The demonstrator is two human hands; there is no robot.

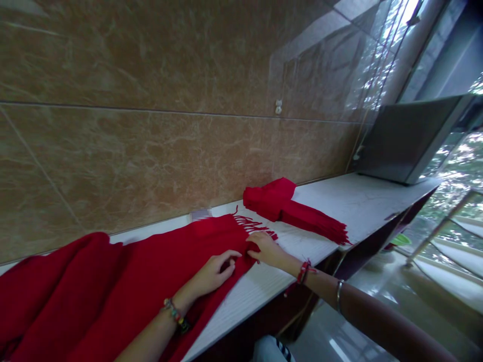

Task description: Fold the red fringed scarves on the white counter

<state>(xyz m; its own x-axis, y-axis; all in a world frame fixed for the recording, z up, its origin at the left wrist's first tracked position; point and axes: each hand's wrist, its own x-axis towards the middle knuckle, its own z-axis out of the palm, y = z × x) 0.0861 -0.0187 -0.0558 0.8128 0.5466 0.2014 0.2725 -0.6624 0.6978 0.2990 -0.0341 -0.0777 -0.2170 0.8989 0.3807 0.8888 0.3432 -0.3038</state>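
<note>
A red fringed scarf (162, 271) lies spread along the white tabletop, its left part bunched in folds and its tasselled end pointing toward the middle. My right hand (266, 250) has its fingers closed on the near corner of that end, close to the fringe. My left hand (215, 273) rests on the cloth just to the left, thumb and fingers curved and apart, with nothing seen between them. Beyond my right hand sits a second red scarf (302, 213), folded into a narrow strip with a bundled part against the wall.
The narrow white table (332, 198) runs along a brown tiled wall (169, 161). A large grey box-like appliance (407, 138) stands at its far right end. A small flat item (200, 214), blurred out, lies by the wall. A metal railing (441, 226) is at the right.
</note>
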